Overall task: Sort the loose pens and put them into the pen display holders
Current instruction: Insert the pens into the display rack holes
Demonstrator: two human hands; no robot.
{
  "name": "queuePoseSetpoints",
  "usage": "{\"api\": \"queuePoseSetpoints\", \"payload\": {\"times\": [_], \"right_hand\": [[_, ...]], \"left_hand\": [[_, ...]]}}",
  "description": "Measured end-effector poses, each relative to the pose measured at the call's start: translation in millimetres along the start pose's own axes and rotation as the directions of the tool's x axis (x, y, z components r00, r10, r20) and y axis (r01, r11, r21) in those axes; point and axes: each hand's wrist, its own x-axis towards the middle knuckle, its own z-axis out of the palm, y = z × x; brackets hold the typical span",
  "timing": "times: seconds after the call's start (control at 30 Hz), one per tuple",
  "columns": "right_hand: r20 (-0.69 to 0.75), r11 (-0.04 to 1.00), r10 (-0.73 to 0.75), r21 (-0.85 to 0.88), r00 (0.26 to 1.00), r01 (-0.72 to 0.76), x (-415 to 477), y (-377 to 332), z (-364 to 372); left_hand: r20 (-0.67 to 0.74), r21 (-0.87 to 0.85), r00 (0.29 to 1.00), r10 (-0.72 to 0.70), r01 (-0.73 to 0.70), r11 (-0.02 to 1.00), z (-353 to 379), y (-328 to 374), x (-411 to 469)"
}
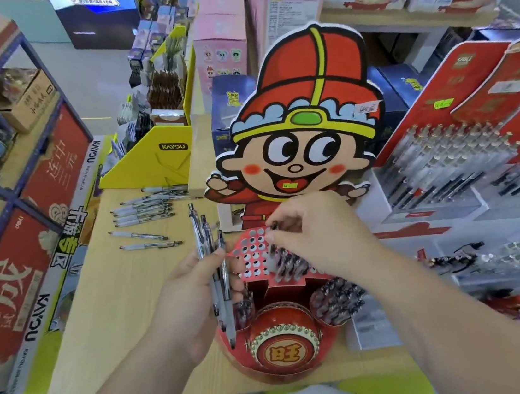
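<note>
My right-hand fingers (272,237) are pinched on the top end of a slim dark plastic pen (274,226) at the red perforated cardboard holder (249,257). My left hand (189,295) is curled round a bundle of clear-barrelled pens (212,269). More loose white pens (141,212) lie on the pale wooden bench (116,298). I judge them light, stiff and slippery, best pinched near the top.

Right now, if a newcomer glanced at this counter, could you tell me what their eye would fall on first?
The big cartoon cutout in a red hat stands at centre, behind the red pen holder. The left hand grips a bundle of pens while the right hand pinches a pen over the holder's hole grid. More loose pens lie on the wooden table to the left.
</note>
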Motion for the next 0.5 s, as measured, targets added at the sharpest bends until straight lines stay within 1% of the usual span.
{"api": "queuePoseSetpoints", "payload": {"times": [0.23,0.5], "right_hand": [[0.011,0.999,0.021,-0.044,1.0,-0.021,0,0,11],[0.048,0.982,0.063,-0.179,0.997,-0.054,0,5,25]], "left_hand": [[0.02,0.005,1.0,-0.008,0.008,1.0,-10,-3,-3],[0.051,-0.003,0.998,-0.019,0.02,1.0,-13,0,-3]]}}
